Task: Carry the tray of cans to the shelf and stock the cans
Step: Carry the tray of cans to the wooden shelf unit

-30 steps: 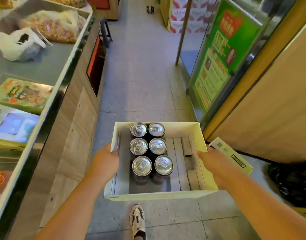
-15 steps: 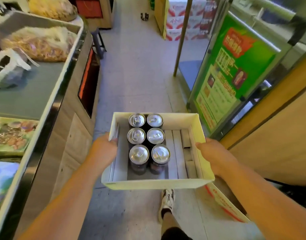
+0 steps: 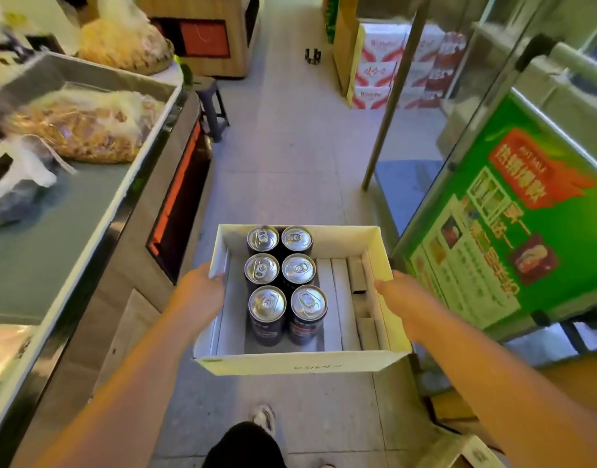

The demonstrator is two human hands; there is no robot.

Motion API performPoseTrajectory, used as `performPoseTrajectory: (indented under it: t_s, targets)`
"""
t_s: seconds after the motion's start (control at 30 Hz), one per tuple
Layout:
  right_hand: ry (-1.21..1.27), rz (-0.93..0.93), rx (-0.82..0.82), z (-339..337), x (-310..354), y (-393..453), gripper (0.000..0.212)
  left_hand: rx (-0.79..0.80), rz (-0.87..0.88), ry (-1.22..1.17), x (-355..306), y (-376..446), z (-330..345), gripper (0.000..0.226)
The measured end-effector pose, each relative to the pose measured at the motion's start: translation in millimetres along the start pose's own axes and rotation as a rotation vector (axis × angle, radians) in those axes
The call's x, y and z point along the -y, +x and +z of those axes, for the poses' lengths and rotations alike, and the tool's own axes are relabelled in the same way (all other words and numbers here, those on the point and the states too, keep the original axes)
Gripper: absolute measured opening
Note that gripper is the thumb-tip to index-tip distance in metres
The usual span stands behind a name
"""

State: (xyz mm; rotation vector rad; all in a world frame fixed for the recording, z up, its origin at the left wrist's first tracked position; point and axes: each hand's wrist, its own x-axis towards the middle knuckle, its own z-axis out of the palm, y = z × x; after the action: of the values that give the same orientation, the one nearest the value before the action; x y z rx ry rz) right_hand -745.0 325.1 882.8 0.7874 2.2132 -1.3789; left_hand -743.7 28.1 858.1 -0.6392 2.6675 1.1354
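A pale cardboard tray (image 3: 300, 364) is carried at waist height in front of me. Several dark cans with silver tops (image 3: 283, 282) stand upright in two rows in its left half; folded card dividers lie in its right half. My left hand (image 3: 202, 288) grips the tray's left wall, thumb over the rim. My right hand (image 3: 398, 298) grips the right wall the same way. My foot (image 3: 263, 418) shows below the tray.
A counter (image 3: 87, 211) with bagged snacks runs along the left. A green poster on a glass door (image 3: 513, 238) stands close on the right, with a metal pole (image 3: 391, 106) beyond it. Stacked red-and-white cartons (image 3: 378, 69) and a stool (image 3: 212, 103) flank the tiled aisle ahead.
I have walked forward along the aisle with the tray; the counter, poster and cartons have come nearer. Both hands keep the same grip.
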Motion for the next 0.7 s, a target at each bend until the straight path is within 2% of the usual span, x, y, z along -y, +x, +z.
performPoseTrajectory:
  t_s: [0.27, 0.53, 0.7]
  targets:
    - [0.001, -0.008, -0.062, 27, 158, 135, 0.044, -0.002, 0.024, -0.112, -70, 199, -24, 0.024]
    - [0.021, 0.027, -0.093, 53, 317, 257, 0.047, 0.061, 0.076, -0.114, -158, 391, -78, 0.022]
    - [0.033, 0.035, -0.121, 54, 400, 359, 0.044, 0.080, 0.065, -0.094, -210, 510, -79, 0.024]
